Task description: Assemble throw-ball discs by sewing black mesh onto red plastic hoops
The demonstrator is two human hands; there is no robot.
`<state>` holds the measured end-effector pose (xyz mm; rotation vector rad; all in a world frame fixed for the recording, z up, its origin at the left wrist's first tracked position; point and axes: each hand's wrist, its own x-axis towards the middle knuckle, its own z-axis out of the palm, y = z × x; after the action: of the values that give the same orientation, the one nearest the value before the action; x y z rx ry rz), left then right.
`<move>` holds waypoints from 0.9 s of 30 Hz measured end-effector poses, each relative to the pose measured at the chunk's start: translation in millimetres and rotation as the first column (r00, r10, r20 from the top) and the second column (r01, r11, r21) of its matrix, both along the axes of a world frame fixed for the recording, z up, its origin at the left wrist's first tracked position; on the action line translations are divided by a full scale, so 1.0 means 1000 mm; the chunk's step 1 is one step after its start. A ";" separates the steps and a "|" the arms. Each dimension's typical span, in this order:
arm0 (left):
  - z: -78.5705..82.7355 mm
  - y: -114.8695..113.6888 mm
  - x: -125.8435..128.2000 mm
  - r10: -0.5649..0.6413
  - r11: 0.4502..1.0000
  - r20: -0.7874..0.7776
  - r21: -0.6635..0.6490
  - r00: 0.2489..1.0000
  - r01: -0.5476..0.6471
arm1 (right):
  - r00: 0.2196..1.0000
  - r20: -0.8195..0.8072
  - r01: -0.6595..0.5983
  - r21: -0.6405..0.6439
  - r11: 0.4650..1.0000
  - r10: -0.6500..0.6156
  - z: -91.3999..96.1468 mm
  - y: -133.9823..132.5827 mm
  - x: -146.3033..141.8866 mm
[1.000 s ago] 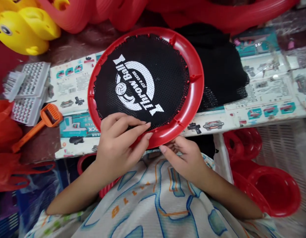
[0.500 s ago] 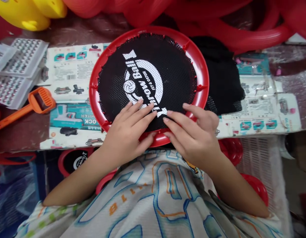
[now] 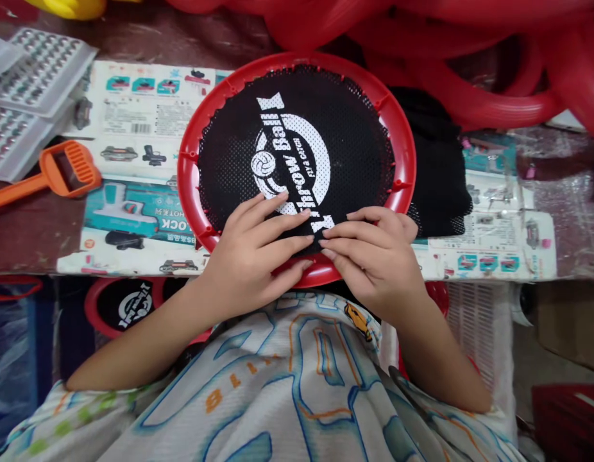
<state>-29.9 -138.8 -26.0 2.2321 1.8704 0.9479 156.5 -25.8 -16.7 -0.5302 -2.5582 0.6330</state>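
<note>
While the round red plastic ring [image 3: 405,147] lies at the desk's [image 3: 32,237] near edge around its white-printed black mesh disc [image 3: 229,147], the left hand [image 3: 251,256] rests fingers spread at seven o'clock; the right hand's [image 3: 381,266] fingers bunch at five, whether pinching mesh I cannot tell; uneven tugging there could pop mesh off the small red pegs [image 3: 342,78].

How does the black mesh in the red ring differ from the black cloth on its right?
The mesh is spread out inside the red ring, while the cloth lies loose and partly hidden behind it. The mesh bears white lettering; no print shows on the visible cloth. Fingers of the left hand lie over the mesh, not over the cloth. Both are black and show small holes.
</note>
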 end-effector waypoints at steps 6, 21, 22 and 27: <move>-0.005 -0.003 0.004 0.047 0.987 0.013 0.154 0.999 -0.048 | 0.992 -0.127 0.001 0.190 0.982 0.024 -0.012 0.001 0.004; -0.024 -0.002 -0.008 -0.062 0.920 -0.100 0.381 0.993 0.096 | 0.985 -0.140 -0.050 0.331 0.942 0.102 -0.022 0.010 0.011; -0.024 -0.002 -0.008 -0.058 0.919 -0.106 0.384 0.993 0.095 | 0.984 -0.142 -0.053 0.338 0.940 0.107 -0.023 0.010 0.011; -0.022 0.001 -0.001 0.000 0.936 -0.105 0.350 0.994 0.037 | 0.983 -0.143 -0.060 0.360 0.931 0.119 -0.025 0.012 0.011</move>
<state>-30.6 -137.7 -48.3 2.5353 1.8384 1.2764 167.9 -14.0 -42.0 -0.2279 -2.4706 0.2192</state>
